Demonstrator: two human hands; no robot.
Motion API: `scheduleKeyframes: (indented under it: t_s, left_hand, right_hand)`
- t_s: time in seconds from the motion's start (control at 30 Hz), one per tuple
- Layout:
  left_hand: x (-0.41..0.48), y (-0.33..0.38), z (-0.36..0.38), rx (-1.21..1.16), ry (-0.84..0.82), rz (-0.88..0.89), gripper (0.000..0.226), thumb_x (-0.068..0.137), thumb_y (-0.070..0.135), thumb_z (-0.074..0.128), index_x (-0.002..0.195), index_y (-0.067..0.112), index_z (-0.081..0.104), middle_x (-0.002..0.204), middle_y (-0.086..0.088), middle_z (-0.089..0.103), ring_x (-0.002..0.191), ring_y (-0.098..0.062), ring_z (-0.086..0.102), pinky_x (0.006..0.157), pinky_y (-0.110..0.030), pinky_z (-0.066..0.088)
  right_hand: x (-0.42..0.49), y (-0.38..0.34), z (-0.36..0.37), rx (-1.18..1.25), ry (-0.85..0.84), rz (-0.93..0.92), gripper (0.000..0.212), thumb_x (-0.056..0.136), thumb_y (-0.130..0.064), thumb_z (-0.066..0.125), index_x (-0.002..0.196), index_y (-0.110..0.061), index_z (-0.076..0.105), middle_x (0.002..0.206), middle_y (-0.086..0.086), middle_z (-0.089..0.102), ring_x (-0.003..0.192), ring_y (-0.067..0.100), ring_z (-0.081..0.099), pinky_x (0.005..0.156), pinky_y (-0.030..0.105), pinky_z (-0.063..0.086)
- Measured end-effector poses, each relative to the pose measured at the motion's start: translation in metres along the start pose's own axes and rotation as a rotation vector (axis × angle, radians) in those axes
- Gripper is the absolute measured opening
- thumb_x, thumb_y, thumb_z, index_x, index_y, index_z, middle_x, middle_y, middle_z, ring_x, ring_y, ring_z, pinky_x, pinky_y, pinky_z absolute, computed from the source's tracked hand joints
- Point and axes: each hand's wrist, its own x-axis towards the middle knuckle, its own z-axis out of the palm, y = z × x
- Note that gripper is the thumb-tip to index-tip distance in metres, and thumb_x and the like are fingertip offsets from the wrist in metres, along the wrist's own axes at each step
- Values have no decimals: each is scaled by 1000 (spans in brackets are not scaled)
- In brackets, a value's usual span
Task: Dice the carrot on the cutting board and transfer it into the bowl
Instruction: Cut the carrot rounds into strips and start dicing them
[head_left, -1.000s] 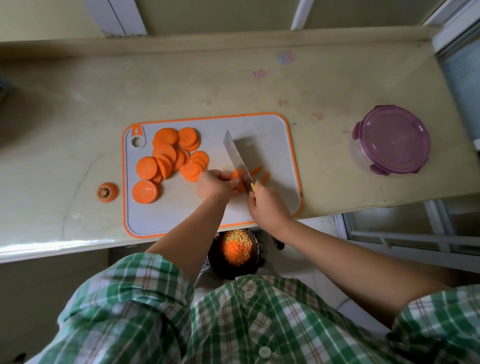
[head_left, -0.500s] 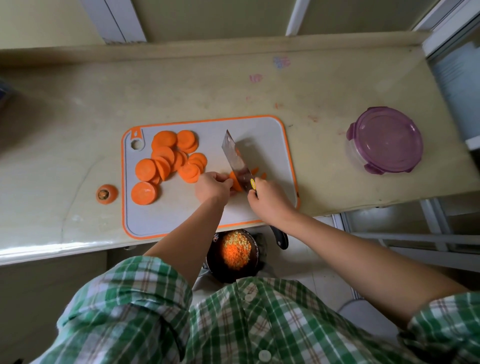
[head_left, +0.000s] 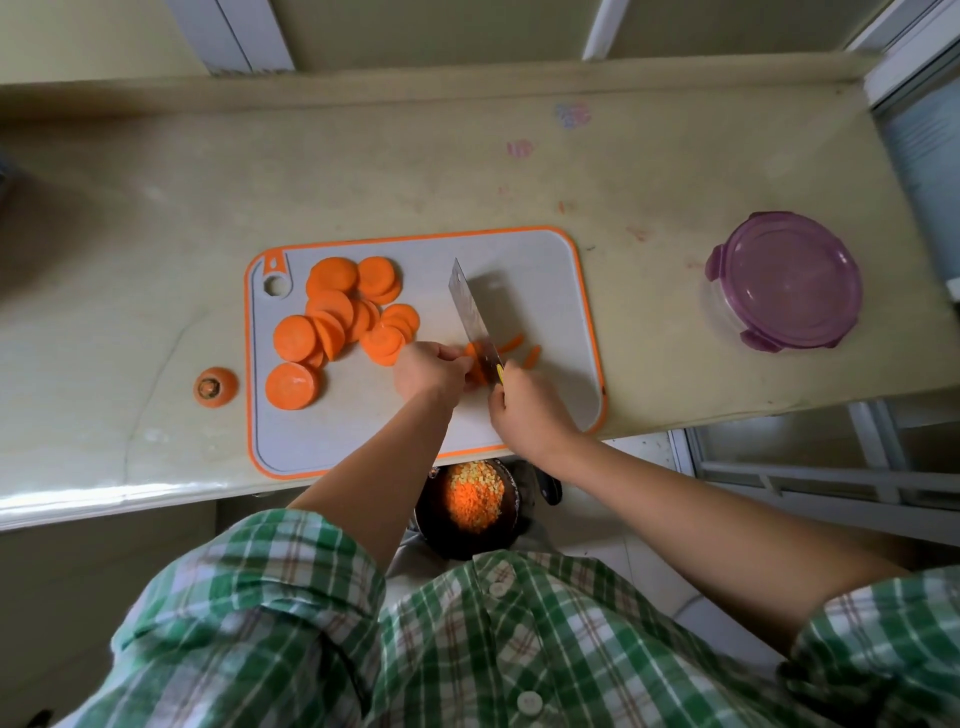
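Most carrot slices (head_left: 332, 322) lie whole on the cutting board (head_left: 545, 270). The left hand (head_left: 428, 371) pins one slice, the right hand (head_left: 524, 410) grips the knife (head_left: 470, 312), cutting strips (head_left: 511, 343). The bowl (head_left: 434, 530) below the counter (head_left: 467, 171) edge already holds some dice.

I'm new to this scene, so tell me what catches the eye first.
A heap of orange carrot slices covers the left half of the cutting board. At the board's middle the right hand holds a knife against a carrot piece that the left hand pinches beside the blade. A bowl of diced carrot sits below the counter edge.
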Motion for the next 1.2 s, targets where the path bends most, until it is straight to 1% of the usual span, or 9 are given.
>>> scheduleKeyframes:
  t_s: [0.1, 0.2, 0.3, 0.4, 0.53, 0.73, 0.9, 1.0, 1.2]
  left_hand:
    - [-4, 4, -3, -4, -22, -9, 22, 80, 6, 75, 66, 18, 64, 77, -6, 72, 66, -21, 71, 79, -37, 59]
    - [-6, 6, -5, -28, -41, -16, 24, 80, 4, 74, 65, 17, 62, 68, -4, 68, 61, -18, 68, 76, -35, 59]
    - [-8, 7, -8, -46, -41, -7, 24, 80, 2, 75, 66, 16, 61, 76, -7, 68, 59, -18, 66, 72, -32, 60]
    - [-9, 5, -8, -59, -36, 1, 22, 79, 4, 77, 67, 15, 61, 77, -8, 69, 66, -25, 70, 75, -36, 60]
    - [-10, 5, -8, -24, -21, 11, 22, 78, 10, 78, 64, 17, 62, 73, -9, 71, 70, -27, 72, 77, -41, 60]
    - [-8, 4, -6, 27, 14, 13, 21, 78, 14, 77, 64, 20, 63, 81, -9, 73, 74, -25, 70, 78, -37, 58]
    - [-6, 5, -5, 65, 10, 17, 21, 79, 15, 76, 64, 21, 62, 84, -8, 74, 80, -23, 71, 80, -35, 58]
    - [-3, 5, -5, 70, 5, 7, 20, 79, 15, 77, 64, 20, 64, 83, -8, 74, 80, -23, 71, 80, -36, 58]
    - [0, 6, -6, 57, -13, -24, 20, 77, 13, 78, 63, 20, 66, 79, -7, 74, 77, -21, 72, 79, -36, 59]
  right_hand:
    - [1, 3, 7, -47, 30, 0, 38, 95, -14, 42, 125, 10, 43, 88, 22, 64, 77, 36, 63, 56, 32, 33]
    - [0, 4, 5, -18, 44, -23, 23, 95, -13, 42, 108, 4, 49, 83, 21, 64, 75, 37, 61, 55, 32, 30]
    - [1, 5, -6, 1, 47, -37, 12, 95, -14, 43, 88, -6, 48, 82, 23, 62, 77, 39, 58, 58, 32, 25]
    - [3, 3, -17, -33, 59, -56, 14, 95, -12, 43, 88, -3, 51, 85, 25, 62, 80, 40, 58, 60, 33, 25]
    - [1, -4, -28, -48, 22, -76, 11, 94, -12, 43, 83, -8, 44, 87, 23, 62, 82, 39, 58, 61, 33, 29]
    - [-4, -3, -21, -47, -23, -38, 15, 94, -12, 42, 93, -2, 53, 93, 24, 63, 86, 39, 59, 61, 31, 28]
    - [-6, -5, -14, -24, -40, -25, 12, 94, -11, 42, 82, -9, 42, 84, 21, 60, 78, 38, 58, 58, 33, 31]
    - [-6, -6, -10, -17, -33, -21, 9, 94, -11, 41, 88, -6, 47, 84, 21, 60, 77, 38, 59, 57, 33, 32]
    - [-2, -8, -3, 9, -42, -3, 21, 93, -10, 43, 111, 1, 48, 94, 22, 62, 85, 40, 60, 60, 34, 35]
